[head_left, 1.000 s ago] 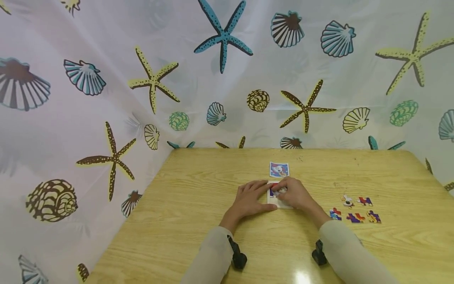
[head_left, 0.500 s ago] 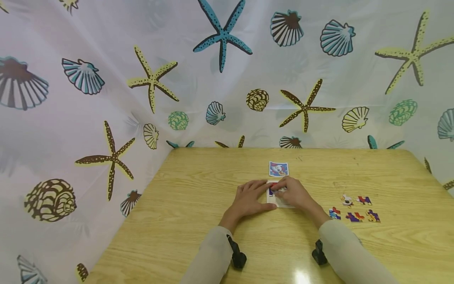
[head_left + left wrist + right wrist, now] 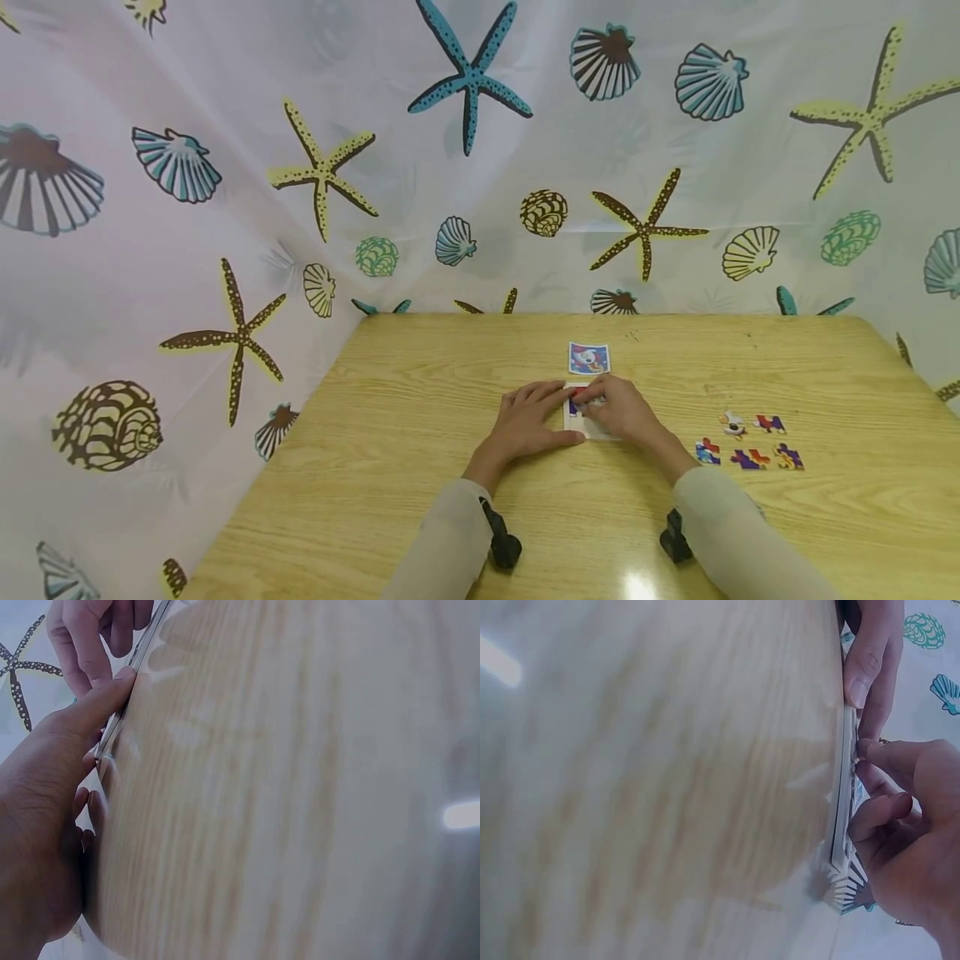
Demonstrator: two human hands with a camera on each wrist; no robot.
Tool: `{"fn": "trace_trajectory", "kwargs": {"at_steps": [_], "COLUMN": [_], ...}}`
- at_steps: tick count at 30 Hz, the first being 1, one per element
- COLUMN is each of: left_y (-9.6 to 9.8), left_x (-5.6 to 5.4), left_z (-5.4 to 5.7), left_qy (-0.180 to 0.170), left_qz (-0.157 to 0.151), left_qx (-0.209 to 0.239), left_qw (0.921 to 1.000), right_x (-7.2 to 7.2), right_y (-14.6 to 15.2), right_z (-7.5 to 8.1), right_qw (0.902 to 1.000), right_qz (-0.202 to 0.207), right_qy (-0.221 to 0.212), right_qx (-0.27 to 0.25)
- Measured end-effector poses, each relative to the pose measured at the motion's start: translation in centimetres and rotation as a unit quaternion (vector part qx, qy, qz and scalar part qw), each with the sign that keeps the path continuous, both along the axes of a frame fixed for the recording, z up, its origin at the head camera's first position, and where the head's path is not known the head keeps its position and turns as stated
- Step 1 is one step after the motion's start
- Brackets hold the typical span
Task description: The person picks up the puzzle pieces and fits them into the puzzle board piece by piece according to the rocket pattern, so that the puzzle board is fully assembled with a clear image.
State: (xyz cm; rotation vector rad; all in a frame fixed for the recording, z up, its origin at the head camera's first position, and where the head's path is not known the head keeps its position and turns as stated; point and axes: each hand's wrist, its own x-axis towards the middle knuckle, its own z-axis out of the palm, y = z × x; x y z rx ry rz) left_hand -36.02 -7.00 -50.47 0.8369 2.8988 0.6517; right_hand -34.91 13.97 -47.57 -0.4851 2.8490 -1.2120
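A shallow white puzzle tray [image 3: 596, 431] lies on the table, with red and blue puzzle pieces [image 3: 575, 407] along its left and far part. My left hand [image 3: 527, 419] is spread beside it. Its index fingertip touches the far left corner and its thumb [image 3: 112, 688] rests on the near edge. Over the tray, my right hand [image 3: 624, 410] bends its fingers, thumb and index fingertips [image 3: 870, 752] pinching a small puzzle piece down at the tray's surface. The hand hides most of that piece. Just beyond the tray lies a square picture card [image 3: 588, 358] showing a white cartoon dog.
Several loose puzzle pieces [image 3: 750, 458] lie on the wooden table [image 3: 405, 417] to the right of my right forearm. Behind the table hangs a white curtain [image 3: 525, 267] printed with shells and starfish. Each sleeve carries a black wrist camera [image 3: 506, 550].
Both hands stay nearly still at the tray, the right fingertips shifting only slightly over the pieces. The loose pieces and the card stay where they were.
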Motion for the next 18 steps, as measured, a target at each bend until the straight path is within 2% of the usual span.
{"fn": "trace_trajectory", "kwargs": {"at_steps": [5, 8, 18], "left_y": [0.1, 0.2, 0.1], "left_x": [0.6, 0.5, 0.5], "left_z": [0.8, 0.8, 0.7], "left_qy": [0.005, 0.006, 0.01], "left_qz": [0.003, 0.002, 0.003], "left_qx": [-0.013, -0.013, -0.024], "left_qw": [0.9999, 0.9999, 0.9996], "right_x": [0.3, 0.6, 1.5], "right_y": [0.8, 1.5, 4.2], "right_z": [0.2, 0.4, 1.3], "right_qw": [0.9997, 0.9995, 0.9982], "right_qz": [0.007, 0.001, -0.025], "right_qy": [0.011, 0.012, -0.031], "right_qx": [-0.019, -0.029, -0.044]}}
